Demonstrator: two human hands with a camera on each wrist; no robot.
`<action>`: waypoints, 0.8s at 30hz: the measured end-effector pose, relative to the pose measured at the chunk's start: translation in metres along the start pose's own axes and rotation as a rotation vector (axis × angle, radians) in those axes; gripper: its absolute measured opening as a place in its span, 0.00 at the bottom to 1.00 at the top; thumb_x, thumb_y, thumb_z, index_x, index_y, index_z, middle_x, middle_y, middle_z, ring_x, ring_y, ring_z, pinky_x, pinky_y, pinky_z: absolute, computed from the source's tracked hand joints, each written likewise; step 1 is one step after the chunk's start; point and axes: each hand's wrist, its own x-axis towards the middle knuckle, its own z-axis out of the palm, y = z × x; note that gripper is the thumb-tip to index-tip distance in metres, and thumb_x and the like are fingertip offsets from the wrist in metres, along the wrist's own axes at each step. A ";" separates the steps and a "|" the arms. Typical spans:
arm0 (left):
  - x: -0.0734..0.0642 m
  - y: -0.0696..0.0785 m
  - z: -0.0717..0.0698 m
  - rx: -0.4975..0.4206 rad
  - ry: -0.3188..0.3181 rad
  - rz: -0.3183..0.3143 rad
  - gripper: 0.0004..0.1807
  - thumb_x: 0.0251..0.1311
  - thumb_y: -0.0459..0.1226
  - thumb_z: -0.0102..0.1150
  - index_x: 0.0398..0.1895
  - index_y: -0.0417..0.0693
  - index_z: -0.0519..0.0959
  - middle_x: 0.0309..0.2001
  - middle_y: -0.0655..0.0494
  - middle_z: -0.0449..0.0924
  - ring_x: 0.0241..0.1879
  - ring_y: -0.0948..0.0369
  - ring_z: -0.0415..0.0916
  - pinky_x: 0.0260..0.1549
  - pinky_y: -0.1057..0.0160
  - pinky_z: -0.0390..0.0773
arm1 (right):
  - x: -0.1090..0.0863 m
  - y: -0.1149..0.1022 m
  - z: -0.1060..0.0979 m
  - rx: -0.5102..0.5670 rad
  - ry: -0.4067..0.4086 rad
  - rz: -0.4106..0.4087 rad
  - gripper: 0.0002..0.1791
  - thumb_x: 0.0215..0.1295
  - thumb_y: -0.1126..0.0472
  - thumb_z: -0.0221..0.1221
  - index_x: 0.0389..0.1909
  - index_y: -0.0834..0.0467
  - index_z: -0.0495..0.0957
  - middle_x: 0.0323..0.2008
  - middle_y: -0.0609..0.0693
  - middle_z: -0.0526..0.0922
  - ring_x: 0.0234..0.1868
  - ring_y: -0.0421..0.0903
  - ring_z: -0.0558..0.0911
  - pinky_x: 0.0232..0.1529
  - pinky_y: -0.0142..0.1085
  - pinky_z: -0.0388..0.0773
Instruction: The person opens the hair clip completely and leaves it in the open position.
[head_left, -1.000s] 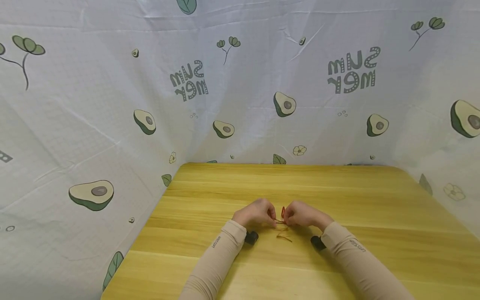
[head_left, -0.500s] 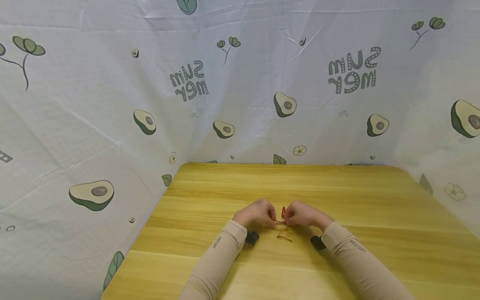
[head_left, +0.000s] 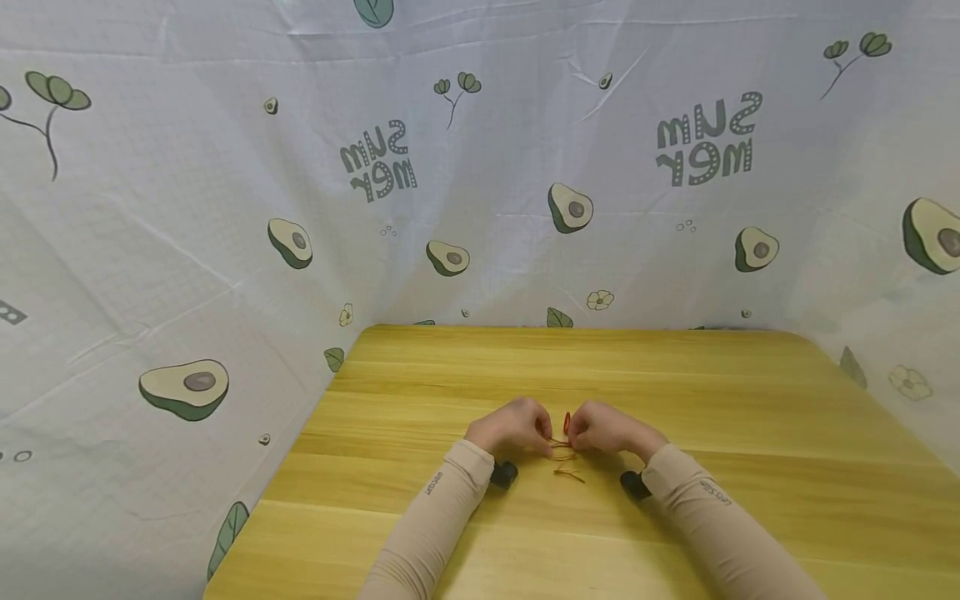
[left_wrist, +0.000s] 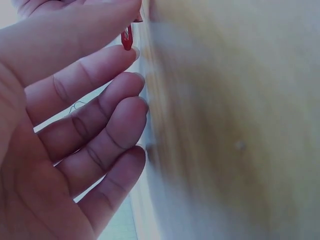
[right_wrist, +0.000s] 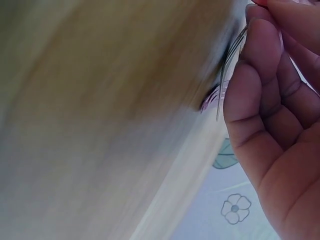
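Over the middle of the table, my left hand and right hand face each other a short way apart. A thin red cord-like strand spans the gap between them. Beside the right fingertips stands a small red loop. In the left wrist view, thumb and index finger pinch a red piece while the other fingers are loosely bent. The right thumb and index finger pinch a bit of red, with thin dark strands trailing beneath the fingers. What kind of strands these are, I cannot tell.
Several thin brownish strands lie on the wooden table just in front of the hands. Black camera parts hang below the wrists. A white cloth printed with avocados closes off the back and sides.
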 end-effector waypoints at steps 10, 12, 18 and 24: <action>0.000 -0.001 0.001 -0.006 -0.007 -0.019 0.08 0.53 0.38 0.75 0.25 0.52 0.82 0.27 0.64 0.79 0.26 0.68 0.70 0.27 0.71 0.73 | -0.001 -0.002 0.000 -0.030 0.004 -0.010 0.08 0.60 0.74 0.60 0.27 0.61 0.85 0.26 0.45 0.80 0.24 0.36 0.70 0.28 0.29 0.70; 0.000 -0.001 0.001 -0.004 -0.005 -0.019 0.08 0.53 0.38 0.75 0.26 0.52 0.82 0.27 0.64 0.79 0.26 0.68 0.70 0.27 0.71 0.73 | -0.002 -0.002 0.000 -0.026 0.004 -0.011 0.08 0.60 0.74 0.60 0.26 0.62 0.85 0.25 0.45 0.80 0.23 0.36 0.70 0.28 0.29 0.69; 0.000 -0.001 0.000 -0.018 -0.006 -0.023 0.08 0.54 0.39 0.75 0.26 0.52 0.82 0.27 0.64 0.79 0.26 0.68 0.71 0.27 0.71 0.73 | -0.002 -0.002 0.000 -0.031 0.012 -0.020 0.07 0.59 0.74 0.61 0.27 0.63 0.85 0.26 0.46 0.81 0.24 0.36 0.70 0.28 0.29 0.70; 0.000 0.000 0.001 -0.024 -0.002 -0.030 0.09 0.54 0.40 0.75 0.25 0.53 0.82 0.27 0.64 0.79 0.25 0.68 0.71 0.26 0.71 0.73 | -0.004 -0.002 0.000 -0.025 0.014 -0.031 0.06 0.58 0.74 0.61 0.27 0.63 0.85 0.27 0.47 0.81 0.24 0.36 0.70 0.28 0.29 0.70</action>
